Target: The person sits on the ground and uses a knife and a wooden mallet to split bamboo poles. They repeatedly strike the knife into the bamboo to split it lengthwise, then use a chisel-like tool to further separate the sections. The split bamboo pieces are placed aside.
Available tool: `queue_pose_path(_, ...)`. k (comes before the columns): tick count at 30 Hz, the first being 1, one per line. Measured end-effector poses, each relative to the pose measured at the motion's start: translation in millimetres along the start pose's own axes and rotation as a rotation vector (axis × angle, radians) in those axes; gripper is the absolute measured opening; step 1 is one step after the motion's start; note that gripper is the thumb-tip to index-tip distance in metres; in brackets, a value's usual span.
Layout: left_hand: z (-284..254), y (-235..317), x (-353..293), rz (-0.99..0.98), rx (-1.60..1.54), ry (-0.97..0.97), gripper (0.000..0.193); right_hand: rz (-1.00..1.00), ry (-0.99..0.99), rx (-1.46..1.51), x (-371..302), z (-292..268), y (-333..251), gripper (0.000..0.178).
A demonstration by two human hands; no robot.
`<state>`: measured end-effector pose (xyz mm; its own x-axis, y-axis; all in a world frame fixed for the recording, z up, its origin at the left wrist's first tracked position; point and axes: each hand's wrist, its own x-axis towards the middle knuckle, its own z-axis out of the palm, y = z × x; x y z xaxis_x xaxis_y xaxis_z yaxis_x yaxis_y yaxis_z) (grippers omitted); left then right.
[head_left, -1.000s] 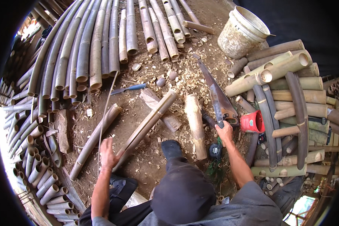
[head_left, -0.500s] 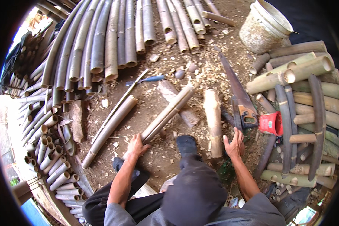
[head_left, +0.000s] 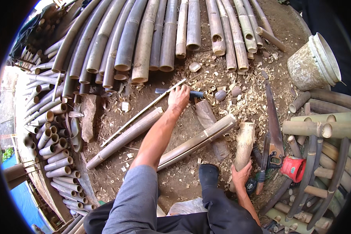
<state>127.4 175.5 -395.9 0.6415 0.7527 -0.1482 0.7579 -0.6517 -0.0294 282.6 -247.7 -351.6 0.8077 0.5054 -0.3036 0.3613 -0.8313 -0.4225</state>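
My left hand reaches far forward over the ground, its fingers closed around a blue-handled chisel. A thin bamboo strip passes beside those fingers. My right hand wraps round the lower end of a pale, rough wooden club. Between my arms lies a bamboo pole with a lengthwise split, resting across a flat wood block; its near end is hidden behind my left arm. A whole bamboo piece lies further left.
A handsaw and a knife with a wooden handle lie right of the club, near a red container. Bamboo poles fan out at the back. Cut bamboo is stacked left and right. A dirty white bucket stands back right.
My left hand has left the split bamboo and moved forward onto the chisel. My right hand has closed on the club. The split bamboo lies at a flatter angle, and the view has shifted.
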Motion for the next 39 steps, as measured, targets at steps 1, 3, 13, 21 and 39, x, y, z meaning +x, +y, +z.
queue_pose_path(1, 1, -6, 8, 0.080, -0.006, 0.026, 0.031, -0.006, -0.001, -0.001, 1, -1, 2, 0.098)
queue_pose_path(3, -9, -12, 18, 0.154, -0.031, 0.008, 0.024, -0.019, 0.001, 0.007, 3, -1, 7, 0.099)
queue_pose_path(13, -155, -14, -38, -0.322, -0.910, 0.688, 0.025, -0.014, -0.294, 0.782, 8, -97, -21, 0.091)
queue_pose_path(21, -168, 83, -87, -0.267, -2.113, 0.312, 0.026, -0.316, -0.231, 0.876, 19, -190, -69, 0.085)
queue_pose_path(39, -141, 138, -102, -0.311, -1.761, 0.319, 0.026, -0.757, -0.247, 0.473, 62, -259, -225, 0.099)
